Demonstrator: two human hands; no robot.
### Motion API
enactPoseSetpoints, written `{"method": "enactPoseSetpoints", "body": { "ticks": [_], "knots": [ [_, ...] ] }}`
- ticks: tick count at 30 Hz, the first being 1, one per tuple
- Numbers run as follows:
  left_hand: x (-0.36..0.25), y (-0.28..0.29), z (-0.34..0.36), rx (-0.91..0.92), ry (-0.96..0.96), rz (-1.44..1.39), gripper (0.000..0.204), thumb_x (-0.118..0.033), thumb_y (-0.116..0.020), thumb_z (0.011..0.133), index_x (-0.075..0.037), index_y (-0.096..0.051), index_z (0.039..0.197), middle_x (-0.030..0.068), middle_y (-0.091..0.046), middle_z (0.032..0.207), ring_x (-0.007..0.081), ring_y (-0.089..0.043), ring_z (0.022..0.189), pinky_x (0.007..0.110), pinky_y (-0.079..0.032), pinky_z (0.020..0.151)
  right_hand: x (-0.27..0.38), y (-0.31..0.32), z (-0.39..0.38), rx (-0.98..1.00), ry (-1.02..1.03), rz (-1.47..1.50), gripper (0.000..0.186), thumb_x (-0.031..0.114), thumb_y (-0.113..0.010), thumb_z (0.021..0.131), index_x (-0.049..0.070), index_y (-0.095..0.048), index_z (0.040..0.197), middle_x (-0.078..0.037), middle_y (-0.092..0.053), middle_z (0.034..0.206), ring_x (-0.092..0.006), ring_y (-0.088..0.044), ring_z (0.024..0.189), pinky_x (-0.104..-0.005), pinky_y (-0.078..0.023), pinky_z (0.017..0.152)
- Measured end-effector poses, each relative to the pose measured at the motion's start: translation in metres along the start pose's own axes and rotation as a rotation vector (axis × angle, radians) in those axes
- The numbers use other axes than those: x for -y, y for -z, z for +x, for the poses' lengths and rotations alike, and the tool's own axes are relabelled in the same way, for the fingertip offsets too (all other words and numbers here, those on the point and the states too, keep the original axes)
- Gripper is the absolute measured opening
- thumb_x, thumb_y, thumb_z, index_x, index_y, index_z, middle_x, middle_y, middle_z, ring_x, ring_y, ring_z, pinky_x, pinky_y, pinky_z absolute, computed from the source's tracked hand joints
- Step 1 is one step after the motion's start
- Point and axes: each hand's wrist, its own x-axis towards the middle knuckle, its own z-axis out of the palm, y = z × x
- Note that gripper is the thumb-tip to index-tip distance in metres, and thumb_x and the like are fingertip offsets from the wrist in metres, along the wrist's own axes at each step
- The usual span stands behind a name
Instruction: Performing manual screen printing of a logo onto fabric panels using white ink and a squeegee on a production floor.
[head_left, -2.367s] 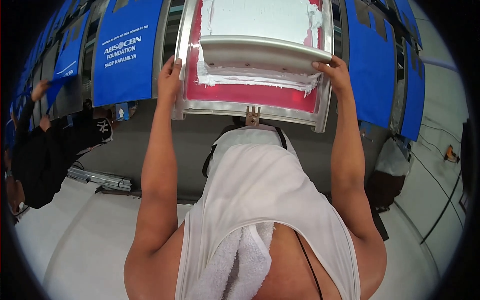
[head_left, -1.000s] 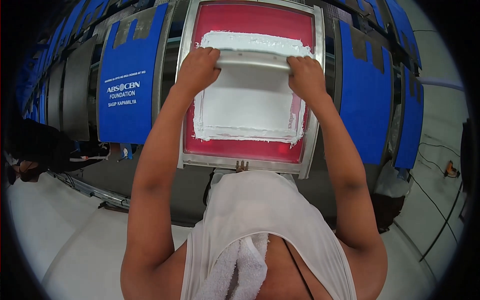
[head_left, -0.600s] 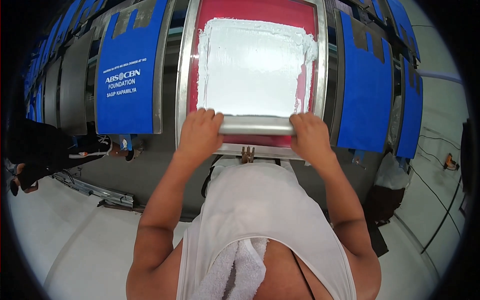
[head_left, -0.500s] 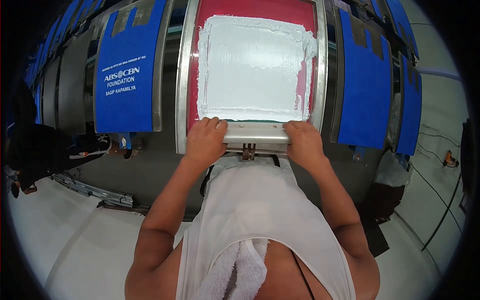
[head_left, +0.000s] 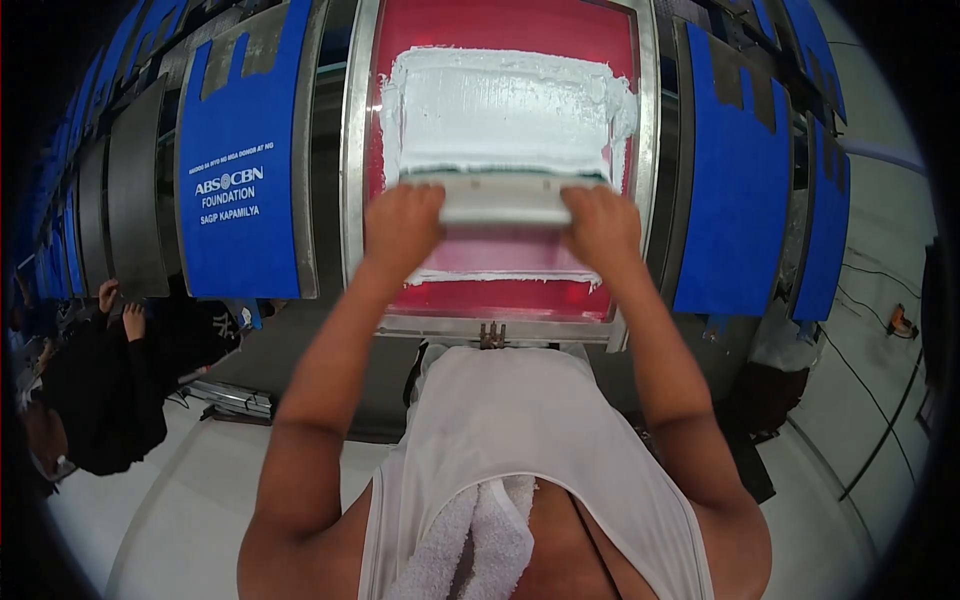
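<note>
A metal-handled squeegee [head_left: 505, 203] spans the red mesh of a metal-framed printing screen [head_left: 510, 22]. My left hand [head_left: 404, 225] is closed round the squeegee's left end, and my right hand [head_left: 603, 222] grips its right end. Thick white ink [head_left: 500, 110] covers the mesh beyond the blade, with ragged ridges at its sides. Behind the blade the mesh shows pinkish, with a thin white line of ink near the screen's front edge. Both forearms reach forward over the frame's near end. What lies under the screen is hidden.
Blue fabric panels on pallets stand at the left [head_left: 235, 180] and right [head_left: 735, 190]. A person in dark clothing [head_left: 110, 390] is at the far left. Metal bars [head_left: 235, 398] lie on the floor at left. An orange tool with a cable [head_left: 902, 320] lies at far right.
Both hands have pushed the squeegee forward, away from me, from the screen's near end to about its middle. White ink has moved ahead of the blade. The person at left has shifted.
</note>
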Motion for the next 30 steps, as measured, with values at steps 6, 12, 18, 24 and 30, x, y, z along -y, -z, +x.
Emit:
{"method": "enactPoseSetpoints", "body": {
  "ticks": [6,12,18,24,30],
  "knots": [
    [0.040,0.031,0.145,0.242,0.067,0.136,0.023,-0.034,-0.069,0.072,-0.015,-0.068,0.086,0.0106,-0.067,0.079,0.0287,-0.065,0.077,0.042,-0.052,0.065,-0.032,0.055,0.135,0.172,-0.061,-0.164,0.032,0.018,-0.059,0.065,0.013,-0.067,0.095,-0.011,-0.068,0.091,-0.0297,-0.065,0.088,-0.0431,-0.051,0.075],
    [-0.016,0.082,0.036,0.567,0.174,0.113,0.029,-0.034,-0.068,0.075,-0.016,-0.067,0.098,0.0118,-0.066,0.080,0.0297,-0.065,0.078,0.043,-0.049,0.069,0.010,0.076,0.006,0.281,-0.059,0.019,0.038,0.014,-0.060,0.066,0.015,-0.066,0.103,-0.012,-0.067,0.085,-0.0314,-0.064,0.082,-0.0438,-0.051,0.070],
    [-0.064,0.054,-0.093,0.163,0.010,-0.132,0.032,-0.004,-0.066,0.054,-0.006,-0.057,0.086,0.0067,-0.057,0.077,0.0254,-0.057,0.074,0.039,-0.045,0.063,0.051,0.029,-0.108,0.250,-0.018,0.162,0.039,0.003,-0.063,0.056,0.006,-0.059,0.095,-0.010,-0.064,0.090,-0.0296,-0.060,0.082,-0.0412,-0.049,0.071],
    [-0.007,0.021,0.019,0.214,0.099,0.002,0.034,-0.008,-0.071,0.056,-0.015,-0.064,0.088,0.0054,-0.064,0.078,0.0246,-0.062,0.075,0.039,-0.052,0.065,0.005,0.018,0.010,0.148,-0.084,-0.014,0.033,0.011,-0.069,0.060,0.014,-0.063,0.092,-0.011,-0.063,0.080,-0.0298,-0.062,0.078,-0.0428,-0.051,0.066],
    [0.047,0.025,0.144,0.254,0.044,0.138,0.027,-0.037,-0.070,0.071,-0.018,-0.068,0.089,0.0109,-0.067,0.079,0.0297,-0.066,0.078,0.042,-0.052,0.068,-0.040,0.046,0.138,0.160,-0.008,-0.107,0.035,0.017,-0.062,0.065,0.014,-0.066,0.100,-0.013,-0.067,0.087,-0.0316,-0.064,0.085,-0.0434,-0.051,0.073]
  ]
}}
